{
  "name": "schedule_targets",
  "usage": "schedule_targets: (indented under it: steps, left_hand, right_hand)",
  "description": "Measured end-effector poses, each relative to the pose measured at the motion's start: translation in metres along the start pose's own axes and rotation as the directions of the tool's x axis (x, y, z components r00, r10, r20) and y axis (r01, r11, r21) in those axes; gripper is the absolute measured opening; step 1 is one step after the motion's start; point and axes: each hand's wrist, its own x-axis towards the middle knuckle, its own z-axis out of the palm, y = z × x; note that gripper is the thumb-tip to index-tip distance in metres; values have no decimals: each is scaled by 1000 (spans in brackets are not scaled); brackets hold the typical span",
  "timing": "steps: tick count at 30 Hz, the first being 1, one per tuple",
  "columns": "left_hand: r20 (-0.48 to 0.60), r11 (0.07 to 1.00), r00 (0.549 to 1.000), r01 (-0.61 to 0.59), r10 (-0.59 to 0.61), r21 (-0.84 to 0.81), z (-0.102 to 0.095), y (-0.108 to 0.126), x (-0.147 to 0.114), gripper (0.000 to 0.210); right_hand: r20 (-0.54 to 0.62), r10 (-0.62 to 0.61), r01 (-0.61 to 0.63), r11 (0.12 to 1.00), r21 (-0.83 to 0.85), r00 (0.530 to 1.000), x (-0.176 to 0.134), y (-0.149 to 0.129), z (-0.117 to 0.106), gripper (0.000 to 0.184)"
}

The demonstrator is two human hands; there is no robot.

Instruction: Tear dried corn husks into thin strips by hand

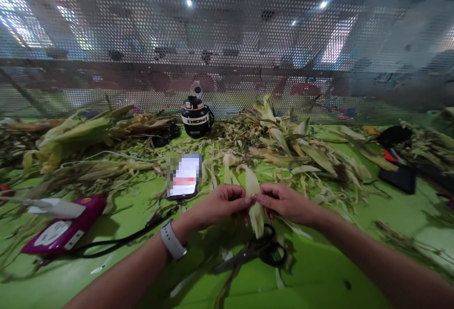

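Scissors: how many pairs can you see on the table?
1 pair of scissors, on the green tabletop just beneath the corn husk that the left hand and right hand pinch. Others may be hidden under the piled husks.

Papery, ribbed husk (pixel 253 183) over smooth, glossy tabletop (pixel 319 271)!
Now the screen (pixel 227 25) shows perforated metal, the phone (pixel 186 176) slick glass, the power strip (pixel 76 239) shiny plastic; and there's a matt, rubbery-looking watch strap (pixel 171 240), smooth-handled scissors (pixel 252 251) too.
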Motion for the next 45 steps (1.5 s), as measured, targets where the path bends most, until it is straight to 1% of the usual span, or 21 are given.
schedule_targets:
  steps: [5,9,11,14,18,22,26,29,32,38,41,45]
  left_hand:
    - [11,1000,1000,6,-6,6,-3,0,1,35]
    - [31,999,999,28,-28,19,-3,0,0,36]
    - [46,999,998,45,-46,31,-4,-1,-1,37]
    - [60,998,997,51,-54,37,-5,-4,0,38]
    - [43,994,999,2,-6,109,-5,-6,1,36]
    - [39,982,998,-60,54,178,-4,-3,1,33]
    - [33,962,995,-99,94,256,0,3,-1,31]
    - [-31,912,984,-152,177,380,5,5,-3,26]
    - [-88,834,966,-160,242,529,9,5,-4,22]
    - [-129,701,940,-138,314,700,16,-3,-5,20]
    - [-176,649,920,-102,349,754,22,-3,-5,18]
    - [-213,642,913,-65,347,764,28,-4,-5,18]
  right_hand:
    - [-6,-3,3,1000,-20,1000,1,3,-2,35]
    - [-2,-21,21,989,-144,1000,0,-1,-3,31]
    - [20,-38,42,982,-186,999,-1,-4,-4,28]
    - [81,-42,56,982,-178,996,-2,-7,-4,26]
    - [105,-36,57,978,-202,994,-2,-7,-5,24]
    - [127,-21,43,984,-170,992,-2,-6,-4,20]
    - [91,-47,67,971,-231,995,-3,-6,-2,17]
    - [14,-70,70,932,-356,997,-3,-10,1,18]
    - [-60,-119,77,877,-474,991,-3,-11,5,19]
    - [-103,-238,121,764,-634,966,-1,-4,12,21]
    - [-121,-269,121,732,-671,955,-1,-3,14,19]
    - [-137,-295,117,701,-704,946,-2,-1,17,18]
